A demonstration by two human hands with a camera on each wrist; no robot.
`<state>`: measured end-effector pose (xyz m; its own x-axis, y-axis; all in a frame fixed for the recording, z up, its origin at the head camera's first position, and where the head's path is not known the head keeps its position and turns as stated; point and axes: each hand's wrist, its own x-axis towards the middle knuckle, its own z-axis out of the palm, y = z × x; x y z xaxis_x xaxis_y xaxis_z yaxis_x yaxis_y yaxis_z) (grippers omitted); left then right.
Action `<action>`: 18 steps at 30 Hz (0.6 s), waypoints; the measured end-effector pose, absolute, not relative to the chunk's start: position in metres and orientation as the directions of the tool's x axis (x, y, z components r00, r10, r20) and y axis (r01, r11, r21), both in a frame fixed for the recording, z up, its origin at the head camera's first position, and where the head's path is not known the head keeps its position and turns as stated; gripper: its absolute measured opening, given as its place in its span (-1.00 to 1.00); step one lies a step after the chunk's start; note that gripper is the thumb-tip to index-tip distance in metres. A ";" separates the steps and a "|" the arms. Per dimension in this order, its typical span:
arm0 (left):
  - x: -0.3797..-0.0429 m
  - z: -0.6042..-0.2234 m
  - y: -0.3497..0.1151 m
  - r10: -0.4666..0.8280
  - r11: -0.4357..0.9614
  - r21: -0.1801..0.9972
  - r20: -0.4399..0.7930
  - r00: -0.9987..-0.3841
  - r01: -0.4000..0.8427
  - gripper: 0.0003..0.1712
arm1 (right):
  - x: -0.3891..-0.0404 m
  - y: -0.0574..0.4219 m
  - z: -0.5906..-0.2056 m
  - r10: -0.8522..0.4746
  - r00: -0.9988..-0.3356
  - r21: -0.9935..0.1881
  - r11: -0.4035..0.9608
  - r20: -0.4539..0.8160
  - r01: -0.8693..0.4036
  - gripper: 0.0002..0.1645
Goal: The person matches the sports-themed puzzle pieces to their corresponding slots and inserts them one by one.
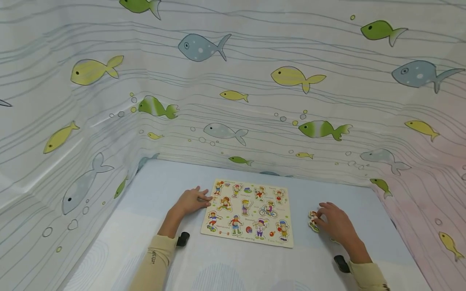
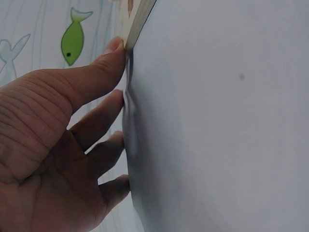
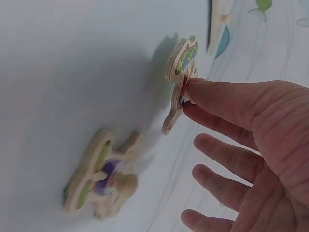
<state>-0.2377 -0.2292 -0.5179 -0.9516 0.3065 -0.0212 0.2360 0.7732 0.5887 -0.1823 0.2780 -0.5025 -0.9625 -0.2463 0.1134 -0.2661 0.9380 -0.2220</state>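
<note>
A wooden puzzle board [image 1: 223, 223] lies flat, printed with children doing sports, several figure pieces set in it. My left hand [image 1: 191, 201] is at its left edge; in the left wrist view the thumb [image 2: 108, 63] touches the board's edge [image 2: 140, 21] while the loosely bent fingers rest on the tabletop. Right of the board, my right hand [image 1: 333, 221] pinches a figure-shaped wooden puzzle piece [image 3: 176, 94] between thumb and forefinger, tilted on edge close over the table. The other fingers are spread. Another puzzle piece [image 3: 108, 174], with a purple patch, lies beneath that hand.
The pale tabletop [image 1: 211, 262] is bounded at the back and sides by a fish-print sheet [image 1: 262, 117]. Dark camera mounts [image 1: 183, 239] sit at both wrists. In the head view, the loose piece [image 1: 335, 241] is mostly covered by the right hand.
</note>
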 end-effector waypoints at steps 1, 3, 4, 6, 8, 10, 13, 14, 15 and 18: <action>-0.238 -0.518 -0.230 0.305 0.772 0.590 -0.020 -0.952 0.235 -0.65 | -0.183 0.275 -0.500 -0.248 -0.961 -0.224 0.937 0.120 -0.270 -0.86; -0.238 -0.518 -0.230 0.303 0.772 0.592 -0.021 -0.953 0.232 -0.65 | -0.185 0.269 -0.496 -0.252 -0.960 -0.224 0.935 0.126 -0.275 -0.86; -0.238 -0.518 -0.230 0.303 0.771 0.594 -0.024 -0.953 0.231 -0.65 | -0.186 0.266 -0.494 -0.251 -0.960 -0.224 0.935 0.126 -0.274 -0.86; -0.238 -0.518 -0.230 0.306 0.769 0.596 -0.026 -0.952 0.231 -0.65 | -0.188 0.259 -0.490 -0.250 -0.961 -0.223 0.936 0.121 -0.272 -0.87; -0.238 -0.517 -0.230 0.306 0.768 0.598 -0.028 -0.952 0.229 -0.65 | -0.190 0.253 -0.486 -0.253 -0.960 -0.222 0.936 0.116 -0.273 -0.87; -0.238 -0.517 -0.230 0.306 0.767 0.599 -0.025 -0.952 0.231 -0.65 | -0.191 0.247 -0.483 -0.260 -0.959 -0.219 0.935 0.115 -0.280 -0.87; -0.238 -0.518 -0.230 0.304 0.768 0.597 -0.022 -0.952 0.232 -0.66 | -0.191 0.239 -0.480 -0.278 -0.953 -0.213 0.930 0.122 -0.299 -0.86; -0.238 -0.518 -0.229 0.304 0.769 0.596 -0.022 -0.953 0.231 -0.66 | -0.191 0.236 -0.479 -0.283 -0.951 -0.214 0.928 0.127 -0.305 -0.86; -0.238 -0.518 -0.229 0.304 0.770 0.595 -0.023 -0.953 0.231 -0.66 | -0.191 0.234 -0.478 -0.289 -0.948 -0.214 0.926 0.133 -0.312 -0.86; -0.237 -0.518 -0.230 0.301 0.766 0.603 -0.027 -0.953 0.225 -0.66 | -0.189 0.226 -0.475 -0.308 -0.940 -0.212 0.918 0.149 -0.335 -0.85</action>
<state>-0.2374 -0.2298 -0.5178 -0.9533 0.3008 -0.0270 0.2246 0.7658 0.6026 -0.1895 0.2264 -0.4749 -0.9395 -0.3083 0.1490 -0.3349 0.9180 -0.2123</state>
